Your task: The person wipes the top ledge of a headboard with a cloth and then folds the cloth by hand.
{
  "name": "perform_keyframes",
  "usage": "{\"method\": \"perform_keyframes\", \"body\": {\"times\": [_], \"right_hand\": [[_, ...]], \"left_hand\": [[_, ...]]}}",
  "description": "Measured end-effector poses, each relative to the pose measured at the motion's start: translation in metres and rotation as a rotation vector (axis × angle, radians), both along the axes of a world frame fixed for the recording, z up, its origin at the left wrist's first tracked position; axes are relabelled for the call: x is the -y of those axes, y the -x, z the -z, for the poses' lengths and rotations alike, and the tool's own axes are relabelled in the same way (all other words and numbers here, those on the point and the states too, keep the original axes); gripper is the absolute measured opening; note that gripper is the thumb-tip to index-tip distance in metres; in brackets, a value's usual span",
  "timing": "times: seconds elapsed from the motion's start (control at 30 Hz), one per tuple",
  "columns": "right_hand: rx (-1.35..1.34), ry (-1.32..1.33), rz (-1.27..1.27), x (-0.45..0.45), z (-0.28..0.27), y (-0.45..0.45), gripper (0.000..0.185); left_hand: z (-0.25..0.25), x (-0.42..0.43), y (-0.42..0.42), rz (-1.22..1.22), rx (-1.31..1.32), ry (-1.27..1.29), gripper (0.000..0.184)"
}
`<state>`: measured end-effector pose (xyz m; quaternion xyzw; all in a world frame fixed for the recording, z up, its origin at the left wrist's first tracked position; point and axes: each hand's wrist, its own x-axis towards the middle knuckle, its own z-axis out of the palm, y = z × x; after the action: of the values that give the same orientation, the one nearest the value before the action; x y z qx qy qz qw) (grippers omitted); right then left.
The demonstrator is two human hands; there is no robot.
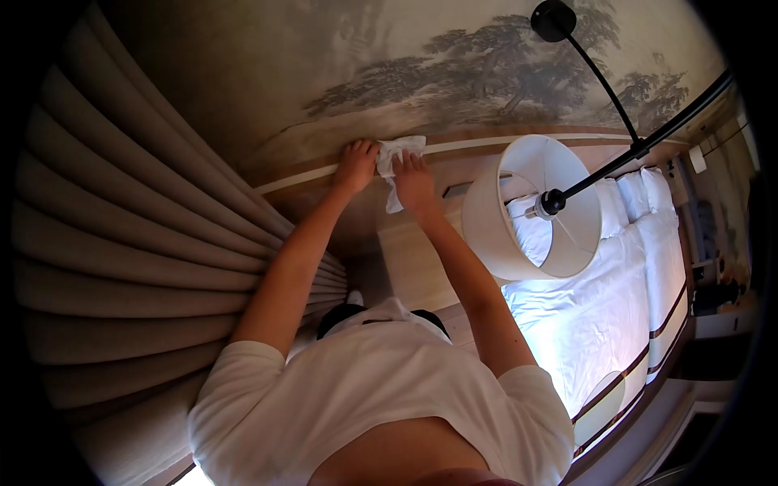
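Observation:
A crumpled white cloth (pixel 403 146) lies against the pale strip on top of the headboard ledge, and one end hangs down below it. My right hand (pixel 415 185) is on the cloth, fingers pressed into it and holding it to the ledge. Just left of the cloth, my left hand (pixel 355 167) rests on the ledge with its fingers a little apart, the nearest fingertips at the cloth's edge. Whether those fingertips touch the cloth is hard to see. Both arms reach forward from a white T-shirt.
A white drum lampshade (pixel 486 206) on a black arm (pixel 664 130) hangs close to my right forearm. Grey-brown curtains (pixel 138 243) fill the left side. Below the ledge is a light wooden surface (pixel 417 263). A bed with white bedding (pixel 583 308) stands to the right.

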<state>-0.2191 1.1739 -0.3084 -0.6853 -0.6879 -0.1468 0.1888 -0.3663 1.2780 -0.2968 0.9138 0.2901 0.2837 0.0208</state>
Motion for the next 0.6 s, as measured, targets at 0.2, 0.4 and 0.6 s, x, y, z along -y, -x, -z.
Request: {"method": "perform_keyframes", "body": {"times": [0.2,0.4,0.6], "right_hand": [[0.025,-0.049,-0.015,-0.029,-0.004,-0.009,0.042],[0.019,0.067,0.009,-0.014,-0.011,-0.002,0.042],[0.110,0.011,0.059,-0.003,0.000,-0.004,0.041]], "left_hand": [[0.000,0.001,0.001,-0.003,0.002,-0.014,0.030],[-0.003,0.002,0.001,-0.012,-0.023,0.051,0.031],[-0.002,0.005,0.004,-0.019,-0.022,0.012,0.030]]}}
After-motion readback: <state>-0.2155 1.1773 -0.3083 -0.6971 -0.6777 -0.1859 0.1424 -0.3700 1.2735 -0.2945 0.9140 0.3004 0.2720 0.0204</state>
